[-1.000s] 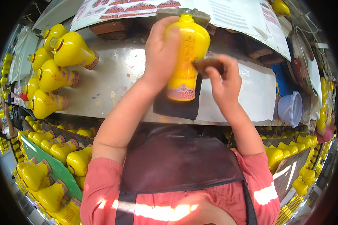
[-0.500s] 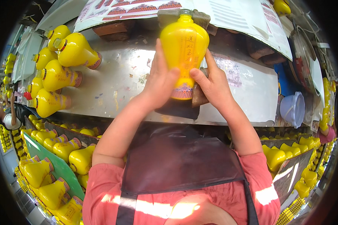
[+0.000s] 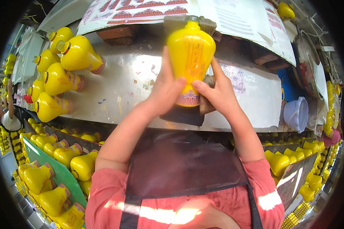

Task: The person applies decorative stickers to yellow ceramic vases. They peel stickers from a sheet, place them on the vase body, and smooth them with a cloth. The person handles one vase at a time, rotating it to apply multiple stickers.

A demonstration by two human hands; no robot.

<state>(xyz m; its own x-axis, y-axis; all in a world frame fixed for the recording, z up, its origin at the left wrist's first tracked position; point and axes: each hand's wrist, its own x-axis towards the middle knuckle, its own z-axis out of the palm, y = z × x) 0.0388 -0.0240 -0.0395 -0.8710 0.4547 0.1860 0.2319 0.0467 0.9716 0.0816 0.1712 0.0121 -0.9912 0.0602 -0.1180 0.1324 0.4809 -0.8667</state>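
Head camera: left fingers (image 3: 166,63) now sit lower, and right fingers (image 3: 216,69) no longer press the brown pad (image 3: 206,105) to the front; spread wide, both clasp the yellow bottle (image 3: 191,45) between them (pad beneath the right thumb, possibly gripped), seemingly steadying it.

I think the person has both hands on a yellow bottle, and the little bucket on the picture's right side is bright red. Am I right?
Almost! The little bucket isn't bright red; the head view shows it is pale bluish-purple. It is on the picture's right side, and the left hand and right hand are both on a yellow bottle.
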